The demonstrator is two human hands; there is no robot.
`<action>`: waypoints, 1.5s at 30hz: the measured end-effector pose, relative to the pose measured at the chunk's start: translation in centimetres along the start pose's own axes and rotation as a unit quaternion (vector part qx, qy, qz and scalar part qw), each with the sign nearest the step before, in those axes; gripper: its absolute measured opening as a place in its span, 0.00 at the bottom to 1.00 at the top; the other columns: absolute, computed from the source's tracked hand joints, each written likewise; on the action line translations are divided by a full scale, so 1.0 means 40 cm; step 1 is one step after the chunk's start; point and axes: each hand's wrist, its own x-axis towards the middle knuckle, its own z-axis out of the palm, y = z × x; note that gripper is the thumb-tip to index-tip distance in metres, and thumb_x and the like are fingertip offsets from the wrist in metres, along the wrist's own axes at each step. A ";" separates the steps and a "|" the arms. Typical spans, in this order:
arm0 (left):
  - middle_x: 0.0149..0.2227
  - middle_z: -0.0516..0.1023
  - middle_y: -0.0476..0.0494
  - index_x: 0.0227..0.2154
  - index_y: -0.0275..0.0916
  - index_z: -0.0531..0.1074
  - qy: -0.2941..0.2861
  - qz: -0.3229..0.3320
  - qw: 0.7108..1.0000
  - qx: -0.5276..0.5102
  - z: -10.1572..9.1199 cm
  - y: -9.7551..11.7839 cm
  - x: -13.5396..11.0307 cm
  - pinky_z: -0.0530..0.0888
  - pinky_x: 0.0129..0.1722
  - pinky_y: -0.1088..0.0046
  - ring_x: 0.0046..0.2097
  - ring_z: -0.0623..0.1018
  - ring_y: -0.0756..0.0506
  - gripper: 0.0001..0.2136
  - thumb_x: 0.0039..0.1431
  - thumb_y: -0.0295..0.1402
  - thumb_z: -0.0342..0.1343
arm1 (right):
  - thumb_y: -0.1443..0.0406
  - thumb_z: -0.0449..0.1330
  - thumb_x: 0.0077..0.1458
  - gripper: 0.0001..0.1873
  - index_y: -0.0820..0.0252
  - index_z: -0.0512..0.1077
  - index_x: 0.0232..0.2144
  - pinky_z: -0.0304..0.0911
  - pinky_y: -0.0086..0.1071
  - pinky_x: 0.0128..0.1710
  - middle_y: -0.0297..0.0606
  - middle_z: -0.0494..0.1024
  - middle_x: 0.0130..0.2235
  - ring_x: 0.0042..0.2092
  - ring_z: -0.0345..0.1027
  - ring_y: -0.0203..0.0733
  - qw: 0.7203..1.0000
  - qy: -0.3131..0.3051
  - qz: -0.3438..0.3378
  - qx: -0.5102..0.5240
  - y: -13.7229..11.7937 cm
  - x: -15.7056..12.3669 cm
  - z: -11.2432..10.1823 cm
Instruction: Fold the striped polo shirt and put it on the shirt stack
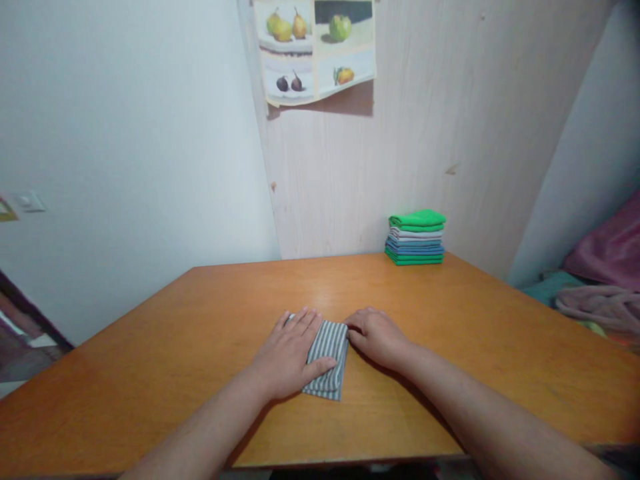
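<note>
A small folded cloth [330, 343] with grey and white stripes lies flat on the wooden table in front of me. Across its left part rests my left hand [295, 357], fingers stretched out and thumb spread over the stripes. At the cloth's upper right edge, my right hand [375, 337] has its fingers curled and pressed together at the fabric. Its fingertips are partly hidden, but they appear to pinch the cloth's edge. The cloth's left side is covered by my left hand.
A neat stack of folded cloths [415, 238], green, grey and blue, stands at the table's [225, 300] back right corner. Behind it rises a pale wall with a fruit poster [315, 50]. Rumpled fabrics [600, 303] lie beyond the table's right edge.
</note>
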 end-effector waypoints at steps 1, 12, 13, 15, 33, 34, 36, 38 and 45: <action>0.71 0.50 0.39 0.70 0.41 0.50 0.000 -0.001 1.000 0.002 0.000 0.001 0.000 0.45 0.69 0.53 0.72 0.50 0.37 0.40 0.63 0.62 0.39 | 0.64 0.54 0.62 0.14 0.53 0.80 0.42 0.59 0.33 0.47 0.39 0.82 0.42 0.46 0.71 0.43 1.000 0.002 -0.001 0.002 0.003 0.001 0.005; 0.71 0.51 0.36 0.70 0.40 0.51 0.006 -0.009 0.999 -0.038 0.005 0.004 0.006 0.43 0.68 0.51 0.72 0.50 0.36 0.42 0.61 0.63 0.41 | 0.63 0.54 0.62 0.16 0.60 0.78 0.46 0.62 0.36 0.51 0.44 0.81 0.46 0.49 0.72 0.45 0.990 0.099 0.014 0.099 0.015 -0.038 0.023; 0.71 0.51 0.36 0.69 0.40 0.52 0.010 -0.009 0.999 -0.049 0.005 0.003 0.008 0.43 0.68 0.51 0.72 0.50 0.36 0.42 0.61 0.63 0.42 | 0.63 0.54 0.62 0.16 0.60 0.78 0.46 0.63 0.36 0.51 0.44 0.81 0.46 0.48 0.72 0.45 0.988 0.106 0.016 0.111 0.009 -0.050 0.021; 0.71 0.53 0.35 0.69 0.41 0.53 0.025 -0.010 0.997 -0.076 0.002 -0.002 0.009 0.44 0.68 0.51 0.71 0.51 0.36 0.40 0.62 0.61 0.43 | 0.63 0.54 0.62 0.15 0.59 0.78 0.45 0.64 0.37 0.50 0.43 0.81 0.45 0.47 0.73 0.45 0.984 0.115 0.016 0.138 -0.004 -0.080 0.019; 0.40 0.73 0.44 0.38 0.41 0.71 0.111 0.014 0.992 -0.064 -0.022 0.121 -0.154 0.66 0.46 0.63 0.46 0.70 0.42 0.04 0.64 0.33 0.54 | 0.65 0.54 0.63 0.06 0.54 0.72 0.38 0.55 0.36 0.39 0.37 0.73 0.38 0.41 0.65 0.44 0.994 0.067 -0.082 0.005 -0.181 -0.204 0.017; 0.40 0.73 0.44 0.38 0.41 0.71 0.109 0.011 0.992 -0.061 -0.021 0.121 -0.155 0.66 0.46 0.63 0.46 0.70 0.42 0.03 0.63 0.33 0.54 | 0.64 0.54 0.63 0.06 0.54 0.72 0.38 0.54 0.36 0.39 0.37 0.73 0.38 0.41 0.65 0.45 0.994 0.064 -0.085 -0.009 -0.182 -0.202 0.023; 0.40 0.73 0.44 0.36 0.41 0.70 0.107 0.008 0.993 -0.057 -0.023 0.121 -0.155 0.66 0.46 0.63 0.45 0.70 0.42 0.03 0.63 0.34 0.55 | 0.64 0.54 0.63 0.07 0.54 0.72 0.37 0.53 0.36 0.40 0.37 0.73 0.38 0.41 0.65 0.45 0.994 0.058 -0.086 -0.034 -0.180 -0.197 0.032; 0.40 0.72 0.44 0.36 0.41 0.70 0.106 0.005 0.993 -0.055 -0.025 0.122 -0.155 0.66 0.46 0.63 0.45 0.70 0.41 0.04 0.62 0.34 0.56 | 0.65 0.52 0.63 0.08 0.55 0.72 0.37 0.53 0.37 0.40 0.37 0.74 0.38 0.40 0.65 0.45 0.994 0.050 -0.085 -0.053 -0.177 -0.192 0.039; 0.39 0.72 0.44 0.35 0.41 0.69 0.103 -0.004 0.994 -0.047 -0.023 0.123 -0.150 0.66 0.44 0.64 0.45 0.70 0.41 0.06 0.59 0.36 0.59 | 0.68 0.53 0.59 0.07 0.59 0.71 0.34 0.53 0.36 0.36 0.40 0.77 0.35 0.37 0.69 0.44 0.989 0.021 -0.102 -0.108 -0.192 -0.162 0.041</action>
